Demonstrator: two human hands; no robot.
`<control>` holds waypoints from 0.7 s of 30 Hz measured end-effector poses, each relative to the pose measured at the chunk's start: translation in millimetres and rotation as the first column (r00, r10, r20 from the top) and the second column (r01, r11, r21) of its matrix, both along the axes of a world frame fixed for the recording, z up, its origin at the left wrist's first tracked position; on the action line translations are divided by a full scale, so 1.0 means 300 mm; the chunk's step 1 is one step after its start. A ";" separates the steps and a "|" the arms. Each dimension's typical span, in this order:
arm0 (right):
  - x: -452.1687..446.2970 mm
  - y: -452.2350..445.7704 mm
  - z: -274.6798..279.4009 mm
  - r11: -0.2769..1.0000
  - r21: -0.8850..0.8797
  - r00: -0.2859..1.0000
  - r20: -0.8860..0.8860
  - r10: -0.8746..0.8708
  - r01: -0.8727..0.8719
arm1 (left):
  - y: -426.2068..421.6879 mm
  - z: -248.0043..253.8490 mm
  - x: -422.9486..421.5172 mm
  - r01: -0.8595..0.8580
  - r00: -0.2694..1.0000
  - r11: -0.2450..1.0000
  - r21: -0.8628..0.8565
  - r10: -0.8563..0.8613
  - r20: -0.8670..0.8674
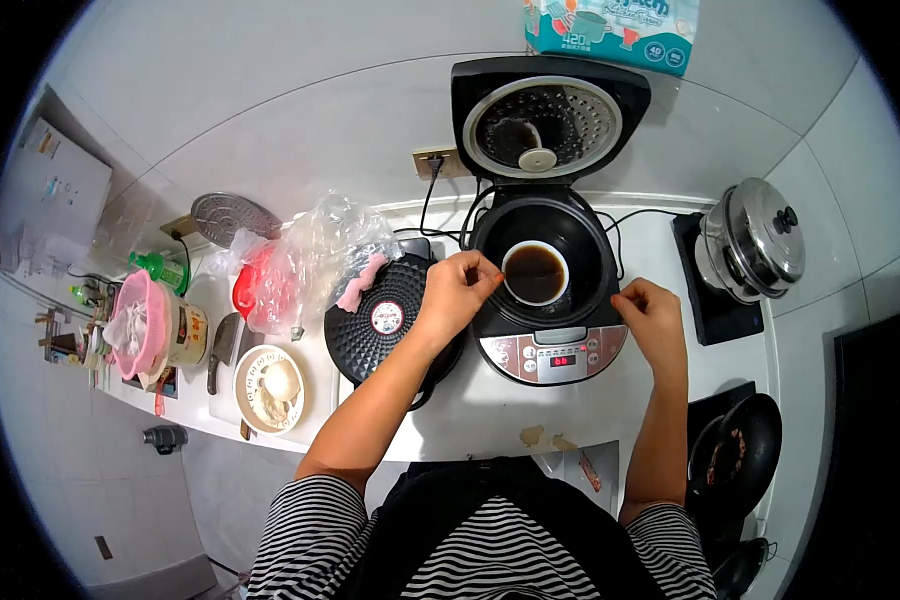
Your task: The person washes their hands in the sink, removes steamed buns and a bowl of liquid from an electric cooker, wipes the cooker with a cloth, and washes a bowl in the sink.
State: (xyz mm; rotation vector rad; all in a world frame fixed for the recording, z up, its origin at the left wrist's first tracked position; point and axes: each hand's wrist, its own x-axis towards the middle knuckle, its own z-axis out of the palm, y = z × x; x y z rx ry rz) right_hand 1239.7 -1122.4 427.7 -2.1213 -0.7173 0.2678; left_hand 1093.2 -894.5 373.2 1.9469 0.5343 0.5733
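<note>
A rice cooker [555, 362] stands on the white counter with its lid [625, 100] raised. Inside its dark pot [585, 235] is a white bowl [565, 268] of dark brown liquid. My left hand [458, 292] has its fingers pinched together at the left edge of the bowl; whether they grip the rim is hard to tell. On the cooker's right edge, my right hand [650, 315] is closed, fingertips together near the pot's rim. What it may hold is too small to make out. Red digits glow on the front panel.
Left of the cooker are a black round appliance [365, 345] with a pink bow, plastic bags [320, 250], a basket [250, 395] and a knife [217, 350]. At right stand a steel steamer pot [725, 250] and a black frying pan [755, 450]. A counter edge [425, 457] runs in front.
</note>
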 end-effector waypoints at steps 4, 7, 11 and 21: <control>-0.029 -0.014 0.028 0.980 0.081 0.965 -0.179 0.192 -0.180 | -0.047 0.003 -0.061 0.067 0.996 0.991 -0.118 -0.060 0.061; -0.063 0.012 0.037 0.948 0.094 0.930 -0.189 0.316 -0.303 | -0.111 0.000 -0.139 0.151 0.988 0.946 -0.285 -0.135 0.077; -0.137 0.084 0.045 0.900 0.093 0.861 -0.266 0.434 -0.426 | -0.157 -0.003 -0.251 0.183 0.980 0.939 -0.292 -0.152 0.126; -0.531 0.176 0.167 0.739 0.300 0.663 -0.325 0.674 -0.603 | -0.156 0.080 -0.667 0.324 0.945 0.911 -0.254 -0.302 0.123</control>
